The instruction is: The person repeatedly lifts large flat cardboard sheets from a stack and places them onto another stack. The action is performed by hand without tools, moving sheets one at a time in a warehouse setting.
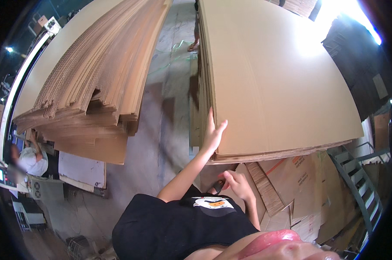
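Observation:
A tall stack of large brown cardboard sheets (274, 82) fills the upper right. My left hand (214, 133) lies flat against the stack's near left corner, fingers spread upward along its side and thumb at the top sheet's edge. My right hand (238, 183) hangs lower, under the stack's front edge, with its fingers curled. A small dark object (218, 186) sits at its fingertips; whether the hand holds it is unclear.
A second stack of corrugated sheets (96, 82) stands at the left, across a concrete floor aisle (167, 112). Flattened printed cartons (291, 190) lie below the right stack, beside green metal stairs (356, 182). A person (30, 159) sits at the far left by a machine. Someone's foot (193, 45) shows up the aisle.

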Motion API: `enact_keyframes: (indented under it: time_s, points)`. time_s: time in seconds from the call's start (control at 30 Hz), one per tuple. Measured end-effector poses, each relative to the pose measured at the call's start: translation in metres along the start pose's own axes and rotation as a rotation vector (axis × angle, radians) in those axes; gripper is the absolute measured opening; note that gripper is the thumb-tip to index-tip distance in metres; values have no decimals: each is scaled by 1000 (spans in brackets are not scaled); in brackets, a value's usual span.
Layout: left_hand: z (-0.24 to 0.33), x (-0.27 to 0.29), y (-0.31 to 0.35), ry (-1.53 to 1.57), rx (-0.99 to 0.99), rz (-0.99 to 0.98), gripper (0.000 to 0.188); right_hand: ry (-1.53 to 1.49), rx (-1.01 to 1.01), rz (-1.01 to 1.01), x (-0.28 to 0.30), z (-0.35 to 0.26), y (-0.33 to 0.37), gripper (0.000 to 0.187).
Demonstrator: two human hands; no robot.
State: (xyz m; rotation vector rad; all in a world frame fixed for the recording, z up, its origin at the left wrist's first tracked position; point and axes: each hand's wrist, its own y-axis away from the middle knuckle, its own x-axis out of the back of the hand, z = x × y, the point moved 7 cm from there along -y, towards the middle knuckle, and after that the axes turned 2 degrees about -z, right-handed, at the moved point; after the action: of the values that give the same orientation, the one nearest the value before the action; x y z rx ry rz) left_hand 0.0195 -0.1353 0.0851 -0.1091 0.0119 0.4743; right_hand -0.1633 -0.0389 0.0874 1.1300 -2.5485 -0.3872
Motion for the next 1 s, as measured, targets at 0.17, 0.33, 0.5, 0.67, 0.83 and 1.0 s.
enact_keyframes:
  time_s: [0.17, 0.33, 0.5, 0.67, 0.83, 1.0]
  points:
    - [-4, -4, 0, 251, 81, -36, 78, 94, -173, -68, 31, 32, -4, 52]
    - [-14, 4, 10, 305, 40, -55, 81, -149, -151, -129, 41, 58, 3, 66]
    - [-36, 13, 26, 309, 39, -241, 84, -648, -118, 157, 57, 43, 21, 88]
    - [-41, 23, 46, 216, 1, -356, 82, -794, -111, 286, 79, 38, 12, 99]
    - [-45, 33, 62, 253, 31, -389, 79, -645, -223, 415, 73, 23, 12, 106]
    - [-46, 36, 65, 197, 37, -404, 76, -649, -176, 467, 72, 0, 22, 112]
